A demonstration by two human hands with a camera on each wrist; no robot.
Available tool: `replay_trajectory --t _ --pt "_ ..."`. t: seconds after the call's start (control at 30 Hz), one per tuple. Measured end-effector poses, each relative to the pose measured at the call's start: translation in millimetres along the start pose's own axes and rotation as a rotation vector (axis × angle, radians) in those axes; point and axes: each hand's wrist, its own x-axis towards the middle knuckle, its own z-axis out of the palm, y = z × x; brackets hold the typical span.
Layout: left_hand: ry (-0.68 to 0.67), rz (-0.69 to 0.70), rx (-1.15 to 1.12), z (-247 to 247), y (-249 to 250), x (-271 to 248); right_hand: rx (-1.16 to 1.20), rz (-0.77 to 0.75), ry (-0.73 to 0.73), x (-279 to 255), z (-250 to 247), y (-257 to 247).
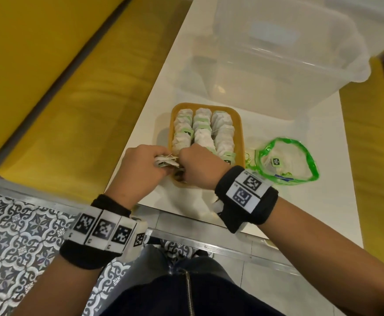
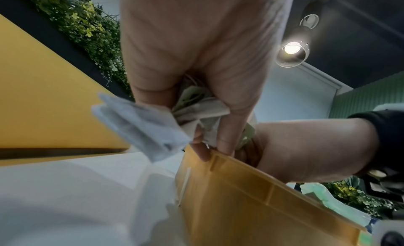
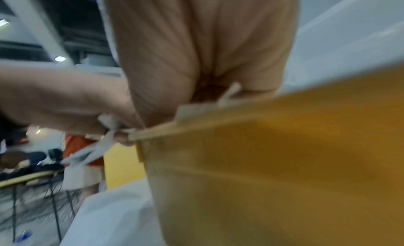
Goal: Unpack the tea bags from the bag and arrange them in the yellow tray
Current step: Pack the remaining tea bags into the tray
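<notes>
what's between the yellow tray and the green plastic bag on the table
Only a loose tangle of green string on bare white table between yellow tray and green plastic bag, in the head view.

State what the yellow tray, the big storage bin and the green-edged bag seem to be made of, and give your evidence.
Yellow tray: seemingly matte moulded plastic, with ribbed walls and a rim lip.
Storage bin: translucent, glossy plastic; the table shows through.
Green-edged bag: thin clear plastic film, crinkled and shiny.
</notes>
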Motion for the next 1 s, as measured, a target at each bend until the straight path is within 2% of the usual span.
replay_trajectory --t 0.1,0.17,0.27,0.37,0.5,0.63,0.73,0.83,1.0 --pt "-0.001 0.005 -0.018 -1 1 0 0.026 0.011 0.002 0 -1 1" --pt "-0.006 0.006 -0.035 -2 3 -1 0.152 0.031 0.004 -4 -13 13" --pt "0.005 0.015 -0.066 -5 4 -2 0.351 0.086 0.128 -25 -42 38" --pt "0.049 0.015 -0.100 -8 5 -2 0.375 0.163 0.217 -54 -60 65" --pt "0.047 0.022 -0.084 -9 5 -1 0.334 0.147 -0.001 -70 -44 70" --pt "0.040 0.039 -0.042 -3 5 -3 0.308 0.022 -0.164 -64 -13 57" --pt "0.043 0.047 -0.037 0 4 -4 0.363 -0.026 -0.166 -58 -3 56" --pt "0.056 0.063 -0.061 -2 6 -5 0.527 -0.026 -0.132 -57 -4 62" --pt "0.041 0.034 -0.087 2 8 -6 0.630 -0.034 -0.115 -53 2 62"
